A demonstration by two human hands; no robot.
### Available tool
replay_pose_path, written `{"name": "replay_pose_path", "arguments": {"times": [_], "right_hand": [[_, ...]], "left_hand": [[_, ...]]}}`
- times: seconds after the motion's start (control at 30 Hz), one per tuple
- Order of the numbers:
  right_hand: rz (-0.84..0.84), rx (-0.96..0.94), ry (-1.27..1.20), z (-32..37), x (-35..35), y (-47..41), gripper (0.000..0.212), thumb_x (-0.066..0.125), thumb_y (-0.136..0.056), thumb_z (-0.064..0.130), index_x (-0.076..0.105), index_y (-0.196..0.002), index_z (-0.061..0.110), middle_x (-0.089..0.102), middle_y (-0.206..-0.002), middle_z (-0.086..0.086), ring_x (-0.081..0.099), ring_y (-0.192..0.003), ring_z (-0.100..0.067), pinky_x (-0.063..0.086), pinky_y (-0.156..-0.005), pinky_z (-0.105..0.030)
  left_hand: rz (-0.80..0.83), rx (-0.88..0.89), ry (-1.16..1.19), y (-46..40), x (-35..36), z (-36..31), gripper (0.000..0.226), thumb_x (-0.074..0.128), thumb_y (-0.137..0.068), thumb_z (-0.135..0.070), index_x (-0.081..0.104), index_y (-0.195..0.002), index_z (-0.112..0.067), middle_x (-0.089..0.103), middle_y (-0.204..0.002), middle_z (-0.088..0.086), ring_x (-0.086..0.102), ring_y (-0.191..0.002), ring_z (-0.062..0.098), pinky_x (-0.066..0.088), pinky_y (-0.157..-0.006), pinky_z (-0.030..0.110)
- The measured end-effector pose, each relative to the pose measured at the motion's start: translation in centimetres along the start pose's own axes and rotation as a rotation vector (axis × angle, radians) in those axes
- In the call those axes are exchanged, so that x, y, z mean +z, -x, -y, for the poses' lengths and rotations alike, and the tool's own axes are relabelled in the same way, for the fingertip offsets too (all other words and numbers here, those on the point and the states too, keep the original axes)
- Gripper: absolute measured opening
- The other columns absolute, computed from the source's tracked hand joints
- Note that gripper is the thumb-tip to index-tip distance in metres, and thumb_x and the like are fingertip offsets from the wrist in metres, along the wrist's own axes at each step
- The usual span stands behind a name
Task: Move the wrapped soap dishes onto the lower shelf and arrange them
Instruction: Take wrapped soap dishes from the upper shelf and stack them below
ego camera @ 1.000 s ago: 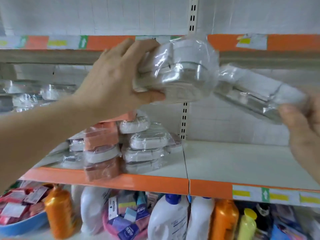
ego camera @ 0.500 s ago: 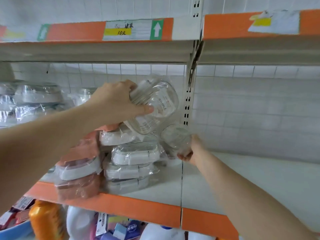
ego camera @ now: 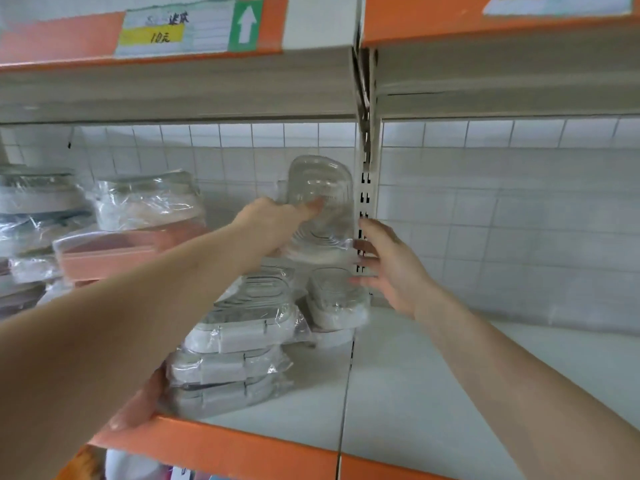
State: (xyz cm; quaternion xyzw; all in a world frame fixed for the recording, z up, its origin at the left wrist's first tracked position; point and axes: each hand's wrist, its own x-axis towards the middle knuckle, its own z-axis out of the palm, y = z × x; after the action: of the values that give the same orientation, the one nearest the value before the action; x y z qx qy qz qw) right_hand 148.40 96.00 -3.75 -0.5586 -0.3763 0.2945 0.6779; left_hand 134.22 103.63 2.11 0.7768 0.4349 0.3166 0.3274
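The left hand (ego camera: pixel 273 220) is gripping a wrapped dish (ego camera: pixel 320 206) by its lower edge, its fingers curled round the wrap and the thumb lying across the clear face, and is holding it upright at the back of the shelf (ego camera: pixel 433 375), above the rear pile (ego camera: pixel 334 299) and just beside the slotted post (ego camera: pixel 364 188). The right hand (ego camera: pixel 391 268) is hovering with fingers spread and relaxed, holding nothing, its fingertips at or near the dish's right edge; real contact is hard to tell.

The step in hand looks like placing: this dish is going onto the rear pile. The next move probably calls for tipping it flat and lowering it squarely, with the right hand steadying the slippery wrap so the pile is not toppling.

The left arm is hiding part of the front stack (ego camera: pixel 235 355) and the pink dishes (ego camera: pixel 114 251) to the left. The far-left piles are blurring and running out of frame. How many dishes the left hand is holding is unclear.
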Motion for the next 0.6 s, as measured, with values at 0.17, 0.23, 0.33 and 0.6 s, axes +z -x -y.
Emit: {"name": "replay_pose_path", "arguments": {"times": [0.17, 0.23, 0.33, 0.6], "right_hand": [[0.025, -0.048, -0.104, 0.2, 0.8, -1.5, 0.053, 0.062, -0.087, 0.019, 0.041, -0.136, 0.015, 0.059, -0.124, -0.01, 0.063, -0.093, -0.02, 0.054, -0.056, -0.028], [-0.102, -0.024, -0.018, -0.9, 0.9, -2.7, 0.056, 0.062, -0.086, 0.023, 0.041, -0.137, 0.015, 0.057, -0.125, -0.009, 0.062, -0.097, -0.023, 0.055, -0.062, -0.031], [-0.171, 0.04, 0.598, -3.1, 1.2, -4.2, 0.046, 0.049, -0.092, 0.037, 0.047, -0.129, 0.01, 0.055, -0.122, -0.003, 0.054, -0.109, -0.028, 0.044, -0.086, -0.031], [-0.191, -0.087, 1.165, -0.8, 1.9, -2.3, 0.042, 0.028, -0.097, 0.04, 0.047, -0.073, 0.011, 0.054, -0.084, -0.01, 0.051, -0.09, -0.027, 0.039, -0.072, -0.031]], "left_hand": [[0.106, 0.025, -0.015, -0.1, 1.3, 0.6, 0.07, 0.036, -0.091, -0.06, 0.057, -0.121, 0.0, 0.06, -0.118, 0.017, 0.058, -0.108, 0.031, 0.044, -0.098, 0.036], [0.071, 0.116, -0.233, 0.3, 0.4, 0.7, 0.06, 0.031, -0.096, -0.052, 0.05, -0.128, -0.005, 0.052, -0.129, 0.017, 0.05, -0.117, 0.031, 0.038, -0.094, 0.028], [0.055, 0.303, -0.436, 1.5, -1.4, 0.6, 0.045, 0.039, -0.097, -0.039, 0.041, -0.137, -0.018, 0.049, -0.135, 0.005, 0.044, -0.121, 0.024, 0.033, -0.085, 0.024], [0.015, 0.612, -0.466, 4.7, -4.9, 0.2, 0.035, 0.044, -0.094, -0.04, 0.053, -0.125, -0.025, 0.047, -0.107, -0.008, 0.05, -0.101, 0.011, 0.033, -0.082, 0.02]]}}
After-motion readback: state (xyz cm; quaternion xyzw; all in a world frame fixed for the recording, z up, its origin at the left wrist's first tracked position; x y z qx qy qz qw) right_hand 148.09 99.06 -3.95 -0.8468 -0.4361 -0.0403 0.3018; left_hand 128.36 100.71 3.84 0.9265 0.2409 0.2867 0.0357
